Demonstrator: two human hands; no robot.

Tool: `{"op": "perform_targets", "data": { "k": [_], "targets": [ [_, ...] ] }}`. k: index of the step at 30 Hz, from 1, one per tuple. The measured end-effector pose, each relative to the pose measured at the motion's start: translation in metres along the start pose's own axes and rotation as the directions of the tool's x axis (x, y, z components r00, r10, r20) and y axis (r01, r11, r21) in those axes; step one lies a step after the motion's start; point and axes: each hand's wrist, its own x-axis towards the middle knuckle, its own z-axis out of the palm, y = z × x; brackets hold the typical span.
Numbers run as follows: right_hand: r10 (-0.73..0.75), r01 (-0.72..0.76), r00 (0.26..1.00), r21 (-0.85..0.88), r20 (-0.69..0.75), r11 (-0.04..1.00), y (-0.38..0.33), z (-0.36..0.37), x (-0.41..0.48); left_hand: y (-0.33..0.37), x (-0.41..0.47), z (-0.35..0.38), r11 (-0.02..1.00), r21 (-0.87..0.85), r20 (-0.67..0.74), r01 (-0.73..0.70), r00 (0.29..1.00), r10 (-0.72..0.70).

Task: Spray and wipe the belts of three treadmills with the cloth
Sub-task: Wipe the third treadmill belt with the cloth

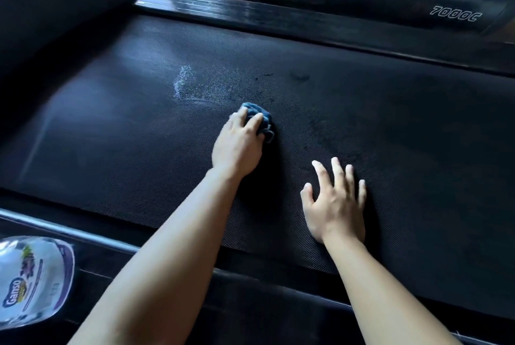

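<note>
Spray bottle (36, 280) is sitting at 8 o'clock in view, just beside the near side rail (97, 238). It is blurred, with its printed label facing up. A whitish streak of spray (182, 84) is showing on the belt (390, 127), at 10 o'clock from the cloth. My left hand (237, 144) is pressing the blue cloth (263, 119) onto the belt near mid-view, fingers curled over the bunched fabric. The cloth is poking out at the hand's 1 o'clock. My right hand (337, 205) is resting flat on the belt at 4 o'clock from the cloth and apart from it, with fingers straight and spread, gripping nothing. A second treadmill (454, 14) marked "7000C" is standing at 1 o'clock.
</note>
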Motion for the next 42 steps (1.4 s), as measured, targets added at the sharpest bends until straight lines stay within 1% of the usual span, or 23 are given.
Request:
{"op": "perform_targets", "data": {
  "k": [4,7,10,14,17,19,22,25,28,31,33,35,37,40,42],
  "targets": [
    [0.009,-0.009,1.000,0.017,0.010,1.000,0.000,-0.001,0.001,0.026,-0.048,0.004,0.986,0.008,0.067,-0.168,0.984,0.167],
    [0.008,-0.008,1.000,0.027,0.004,1.000,0.000,-0.001,0.001,0.011,-0.099,-0.006,0.981,0.031,0.046,-0.190,0.981,0.188],
    [0.004,-0.003,1.000,0.036,-0.010,0.999,0.001,-0.001,0.001,-0.022,-0.127,-0.022,0.993,0.050,0.032,-0.110,0.994,0.108],
    [-0.007,0.006,1.000,0.057,0.022,0.998,0.004,-0.002,0.000,-0.052,-0.116,-0.035,0.997,0.054,0.017,0.060,0.998,-0.061],
    [-0.030,0.021,0.995,0.089,0.098,0.996,0.008,-0.007,0.002,-0.047,-0.082,-0.032,0.983,0.029,0.033,0.180,0.983,-0.181],
    [-0.046,0.028,0.992,0.149,0.121,0.988,0.014,-0.015,0.003,-0.030,-0.058,-0.023,0.983,0.025,0.054,0.184,0.981,-0.185],
    [-0.037,0.024,0.997,0.159,0.075,0.987,0.036,-0.028,-0.001,0.011,-0.033,-0.004,0.994,0.031,0.079,0.104,0.991,-0.106],
    [0.022,-0.025,0.999,0.079,0.033,0.997,0.074,-0.037,-0.010,0.060,-0.022,0.013,0.999,0.033,0.130,0.001,0.992,-0.005],
    [0.095,-0.096,0.995,0.029,0.016,0.995,0.102,-0.037,-0.021,0.103,-0.038,0.026,0.989,0.036,0.192,-0.142,0.972,0.133],
    [0.110,-0.110,0.994,0.016,-0.010,0.994,0.104,-0.031,-0.023,0.113,-0.080,0.029,0.959,0.002,0.192,-0.284,0.941,0.279],
    [0.114,-0.113,0.993,0.013,-0.033,0.993,0.102,-0.029,-0.022,0.102,-0.109,0.025,0.947,0.001,0.198,-0.323,0.928,0.316],
    [0.117,-0.116,0.992,0.018,-0.048,0.993,0.102,-0.028,-0.022,0.081,-0.130,0.015,0.957,0.018,0.205,-0.290,0.938,0.280],
    [0.117,-0.117,0.992,0.019,-0.050,0.993,0.103,-0.027,-0.021,0.055,-0.136,0.005,0.974,0.030,0.167,-0.224,0.962,0.216],
    [0.119,-0.119,0.991,0.009,-0.058,0.993,0.101,-0.026,-0.021,0.024,-0.123,-0.002,0.997,0.030,0.117,-0.065,0.991,0.061],
    [0.120,-0.119,0.991,0.008,-0.062,0.993,0.101,-0.025,-0.020,0.021,-0.101,-0.002,0.999,0.027,0.076,0.041,0.996,-0.043]
  ]
}}
